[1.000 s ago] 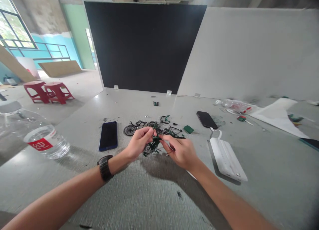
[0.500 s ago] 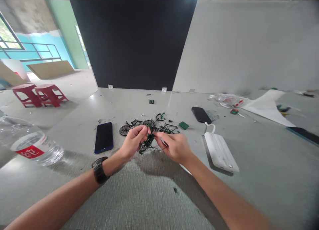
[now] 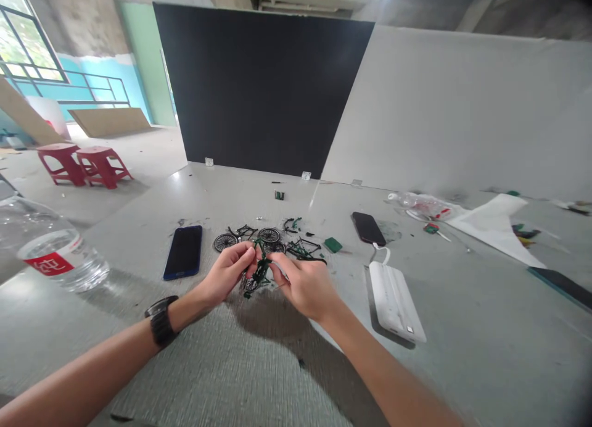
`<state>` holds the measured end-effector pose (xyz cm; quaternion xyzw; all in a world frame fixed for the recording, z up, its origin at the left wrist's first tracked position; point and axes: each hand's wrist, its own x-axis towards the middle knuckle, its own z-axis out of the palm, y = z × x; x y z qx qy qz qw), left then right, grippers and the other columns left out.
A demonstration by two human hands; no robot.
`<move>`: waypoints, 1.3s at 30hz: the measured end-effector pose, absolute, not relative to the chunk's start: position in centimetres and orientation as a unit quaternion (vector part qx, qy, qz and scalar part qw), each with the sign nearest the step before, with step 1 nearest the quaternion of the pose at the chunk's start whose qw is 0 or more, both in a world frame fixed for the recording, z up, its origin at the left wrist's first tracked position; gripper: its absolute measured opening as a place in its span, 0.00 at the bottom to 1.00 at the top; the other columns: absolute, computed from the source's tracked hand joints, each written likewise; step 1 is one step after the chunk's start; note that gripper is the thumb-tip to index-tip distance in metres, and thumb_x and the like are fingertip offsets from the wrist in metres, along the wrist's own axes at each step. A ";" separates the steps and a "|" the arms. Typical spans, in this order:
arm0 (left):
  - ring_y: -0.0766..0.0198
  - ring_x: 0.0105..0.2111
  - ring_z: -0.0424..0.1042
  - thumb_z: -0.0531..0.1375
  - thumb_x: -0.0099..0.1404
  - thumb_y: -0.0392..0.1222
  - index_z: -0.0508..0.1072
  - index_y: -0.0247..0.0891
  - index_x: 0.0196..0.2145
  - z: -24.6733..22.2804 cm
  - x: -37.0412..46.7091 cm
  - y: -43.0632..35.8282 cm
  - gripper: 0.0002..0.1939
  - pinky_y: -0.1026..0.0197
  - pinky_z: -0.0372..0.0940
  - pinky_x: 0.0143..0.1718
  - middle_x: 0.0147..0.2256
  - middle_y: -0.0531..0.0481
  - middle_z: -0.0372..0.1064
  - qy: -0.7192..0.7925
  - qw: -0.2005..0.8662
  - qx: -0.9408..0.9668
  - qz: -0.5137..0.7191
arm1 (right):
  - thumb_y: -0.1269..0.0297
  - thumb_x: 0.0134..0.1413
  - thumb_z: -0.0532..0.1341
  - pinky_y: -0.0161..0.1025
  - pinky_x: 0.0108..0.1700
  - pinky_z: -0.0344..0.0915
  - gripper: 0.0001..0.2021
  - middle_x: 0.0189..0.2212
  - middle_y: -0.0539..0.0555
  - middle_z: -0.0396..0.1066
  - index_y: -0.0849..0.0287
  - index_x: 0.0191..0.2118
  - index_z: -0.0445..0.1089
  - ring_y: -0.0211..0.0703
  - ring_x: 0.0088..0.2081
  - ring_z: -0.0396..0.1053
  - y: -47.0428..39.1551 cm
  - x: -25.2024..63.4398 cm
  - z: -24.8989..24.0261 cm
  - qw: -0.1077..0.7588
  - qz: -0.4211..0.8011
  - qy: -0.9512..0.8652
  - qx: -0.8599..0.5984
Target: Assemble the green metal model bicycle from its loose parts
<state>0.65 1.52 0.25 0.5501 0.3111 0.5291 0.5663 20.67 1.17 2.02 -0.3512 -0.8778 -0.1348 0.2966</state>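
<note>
A bottle [image 3: 69, 251] with a red-and-white label stands on the table [image 3: 222, 377] at the left, holding clear liquid whose level is hard to read; a second bottle [image 3: 423, 206], clear, lies on its side at the far right, near a white sheet [image 3: 493, 226], its contents too blurred to tell.

Both forearms reach in from the lower corners and converge near the middle, a black watch [image 3: 161, 322] on the left wrist; the left hand [image 3: 229, 271] is curled, thumb and fingertips pinching the green model bike [image 3: 253, 282]; the right hand [image 3: 305, 285], its back turned up, pinches the bike's right side between thumb and forefinger; the bike is between the hands, just in front of loose wheels [image 3: 225, 242] and frames [image 3: 303, 248]; a green plate [image 3: 332, 245] lies just beyond the right hand.
</note>
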 end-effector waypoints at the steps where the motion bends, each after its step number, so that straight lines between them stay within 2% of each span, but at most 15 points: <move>1: 0.69 0.22 0.56 0.60 0.69 0.55 0.72 0.37 0.33 0.1 0.5 1.5 0.17 0.64 0.54 0.27 0.22 0.55 0.61 0.314 0.559 0.554 0.531 | 0.64 0.70 0.52 0.40 0.23 0.49 0.12 0.22 0.47 0.75 0.58 0.46 0.73 0.36 0.20 0.69 1.1 20.5 2.1 0.297 -0.142 -0.878 -0.348; 6: 0.65 0.28 0.64 0.60 0.70 0.53 0.73 0.37 0.32 -0.7 -0.4 1.5 0.17 0.61 0.61 0.37 0.25 0.52 0.67 0.315 0.532 0.593 0.516 | 0.62 0.72 0.52 0.39 0.24 0.51 0.13 0.22 0.47 0.75 0.58 0.44 0.73 0.35 0.21 0.70 1.0 20.1 1.9 0.308 -0.160 -0.875 -0.337; 10: 0.64 0.33 0.68 0.61 0.70 0.52 0.77 0.36 0.38 -1.3 -0.7 1.5 0.15 0.60 0.62 0.41 0.30 0.50 0.71 0.305 0.530 0.610 0.504 | 0.64 0.73 0.52 0.37 0.25 0.55 0.12 0.25 0.47 0.78 0.58 0.45 0.73 0.35 0.24 0.73 1.3 20.1 1.7 0.332 -0.164 -0.865 -0.337; 15: 0.63 0.35 0.69 0.63 0.67 0.50 0.79 0.37 0.42 -1.6 -0.6 1.5 0.14 0.60 0.62 0.41 0.33 0.50 0.73 0.318 0.528 0.598 0.512 | 0.64 0.72 0.55 0.37 0.26 0.56 0.10 0.26 0.48 0.79 0.58 0.44 0.73 0.36 0.25 0.75 1.9 20.3 1.6 0.375 -0.197 -0.841 -0.338; 19: 0.64 0.33 0.68 0.63 0.68 0.51 0.80 0.37 0.38 -1.1 -0.7 1.3 0.14 0.61 0.62 0.38 0.30 0.50 0.72 0.320 0.522 0.583 0.535 | 0.59 0.71 0.55 0.36 0.23 0.51 0.11 0.19 0.47 0.73 0.58 0.40 0.72 0.35 0.18 0.68 1.9 20.1 1.7 0.388 -0.153 -0.826 -0.380; 22: 0.64 0.31 0.67 0.65 0.66 0.50 0.79 0.37 0.33 -0.6 -1.0 0.9 0.13 0.62 0.61 0.36 0.27 0.51 0.71 0.301 0.523 0.582 0.544 | 0.56 0.72 0.52 0.36 0.23 0.48 0.14 0.17 0.45 0.68 0.58 0.37 0.68 0.34 0.17 0.63 1.6 19.8 1.8 0.368 -0.060 -0.815 -0.443; 25: 0.65 0.31 0.67 0.66 0.66 0.50 0.78 0.36 0.29 -0.3 -1.5 0.6 0.14 0.62 0.61 0.36 0.28 0.50 0.71 0.292 0.524 0.576 0.555 | 0.56 0.73 0.48 0.36 0.24 0.46 0.17 0.17 0.46 0.66 0.57 0.34 0.64 0.36 0.18 0.62 1.3 19.4 1.6 0.325 -0.024 -0.822 -0.467; 34: 0.65 0.31 0.67 0.68 0.64 0.49 0.80 0.37 0.31 -1.0 -2.4 1.0 0.13 0.62 0.61 0.36 0.28 0.51 0.71 0.284 0.542 0.567 0.551 | 0.56 0.73 0.46 0.39 0.25 0.40 0.19 0.19 0.50 0.72 0.59 0.38 0.68 0.37 0.18 0.63 0.9 19.5 1.2 0.202 -0.129 -0.879 -0.411; 36: 0.65 0.31 0.67 0.67 0.65 0.49 0.80 0.37 0.31 -1.1 -2.4 1.0 0.12 0.62 0.61 0.37 0.27 0.51 0.71 0.284 0.540 0.583 0.537 | 0.57 0.73 0.46 0.39 0.25 0.40 0.20 0.21 0.50 0.73 0.58 0.35 0.68 0.37 0.19 0.65 0.7 19.3 1.2 0.206 -0.143 -0.891 -0.377; 39: 0.65 0.32 0.68 0.65 0.67 0.48 0.81 0.38 0.33 -1.1 -2.5 0.9 0.12 0.62 0.62 0.38 0.28 0.50 0.72 0.277 0.538 0.606 0.516 | 0.57 0.73 0.47 0.38 0.25 0.43 0.19 0.21 0.49 0.73 0.58 0.33 0.68 0.36 0.20 0.66 0.7 18.9 1.5 0.261 -0.138 -0.882 -0.368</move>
